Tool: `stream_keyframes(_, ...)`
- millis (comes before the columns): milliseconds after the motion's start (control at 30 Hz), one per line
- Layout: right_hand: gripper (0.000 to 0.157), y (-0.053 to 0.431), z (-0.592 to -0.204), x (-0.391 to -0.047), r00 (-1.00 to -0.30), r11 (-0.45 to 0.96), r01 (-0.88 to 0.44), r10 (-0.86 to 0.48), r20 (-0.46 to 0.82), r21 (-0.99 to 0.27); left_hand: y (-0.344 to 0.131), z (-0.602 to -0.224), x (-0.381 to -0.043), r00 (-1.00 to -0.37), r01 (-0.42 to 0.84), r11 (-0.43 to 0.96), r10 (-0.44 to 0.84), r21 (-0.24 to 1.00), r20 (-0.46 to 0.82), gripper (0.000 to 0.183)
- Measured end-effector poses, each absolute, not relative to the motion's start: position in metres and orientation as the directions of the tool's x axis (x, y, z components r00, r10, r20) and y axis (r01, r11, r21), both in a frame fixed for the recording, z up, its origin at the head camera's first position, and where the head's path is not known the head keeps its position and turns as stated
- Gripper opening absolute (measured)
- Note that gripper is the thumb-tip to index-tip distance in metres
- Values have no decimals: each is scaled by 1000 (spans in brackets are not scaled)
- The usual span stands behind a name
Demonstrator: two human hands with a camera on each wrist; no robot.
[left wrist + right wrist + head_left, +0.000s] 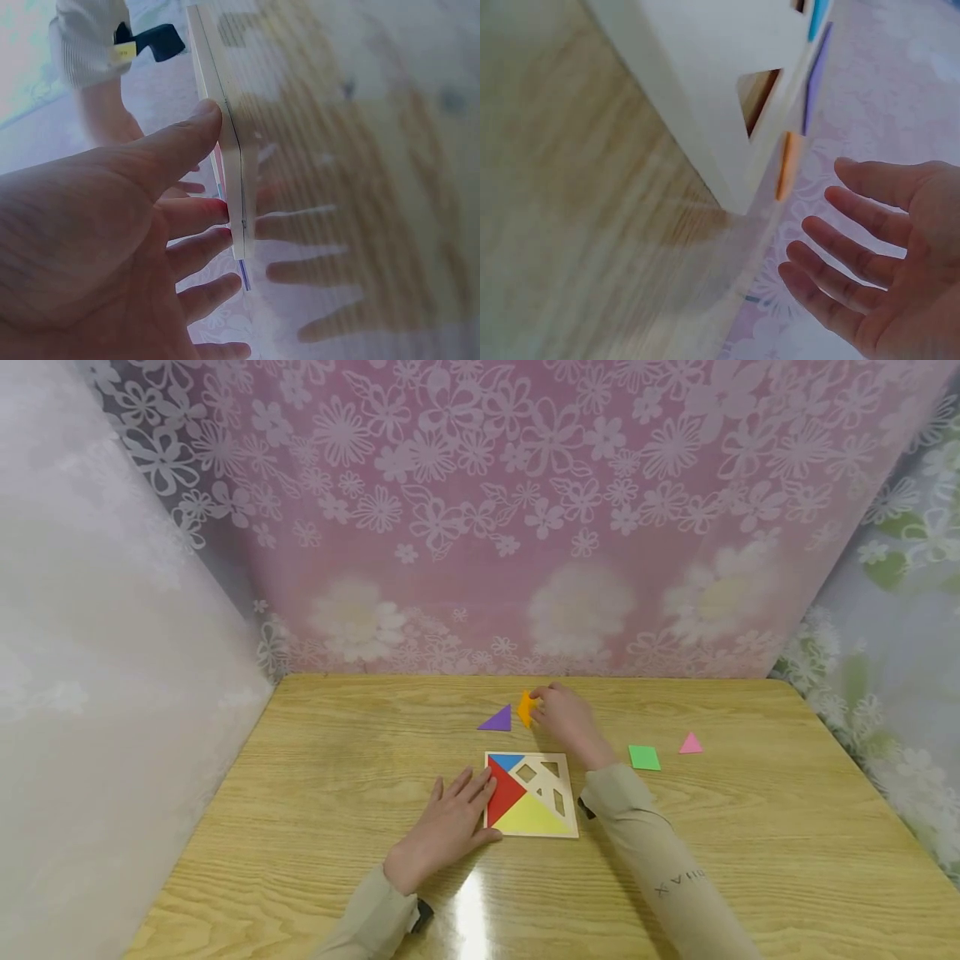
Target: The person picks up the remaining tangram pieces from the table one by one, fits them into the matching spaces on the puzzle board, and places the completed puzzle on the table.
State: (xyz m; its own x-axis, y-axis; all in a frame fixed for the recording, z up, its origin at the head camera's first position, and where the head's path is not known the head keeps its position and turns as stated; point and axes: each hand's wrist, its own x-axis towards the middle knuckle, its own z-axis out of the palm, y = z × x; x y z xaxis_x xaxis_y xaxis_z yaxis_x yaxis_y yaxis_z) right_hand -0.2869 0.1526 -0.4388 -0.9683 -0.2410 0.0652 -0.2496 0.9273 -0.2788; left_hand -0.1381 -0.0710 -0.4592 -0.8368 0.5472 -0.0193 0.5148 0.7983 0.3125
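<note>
A wooden tangram board [570,793] lies flat on the table with a blue triangle [506,762], a red triangle [504,792] and a yellow triangle [532,818] set in it. My left hand [447,818] rests along its left side, fingers over the red triangle's edge and thumb at the near corner. In the left wrist view, the thumb [202,112] lies against the board's side. Beyond the board, my right hand [566,714] reaches to an orange piece [524,710], fingertips right at its edge. The right wrist view shows the fingers [847,255] spread and loosely bent, apart from the orange piece [786,165].
A purple triangle [498,720] lies just left of the orange piece. Right of the board are a green square piece [644,757] and a small pink triangle [691,744]. Bare cutouts show in the board's right half. A floral curtain [480,527] hangs behind the wooden table [330,777].
</note>
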Motion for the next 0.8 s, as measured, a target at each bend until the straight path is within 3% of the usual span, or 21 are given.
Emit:
stream_keyframes(433, 37, 142, -443, -296, -943, 924, -317, -332, -37, -214, -72, -460, -138, -836, 518, 800, 548, 302, -20, 74)
stream_keyframes(800, 18, 145, -446, -295, -962, 910, -256, -272, -4, -326, -71, -460, -138, -838, 511, 804, 544, 304, -29, 74)
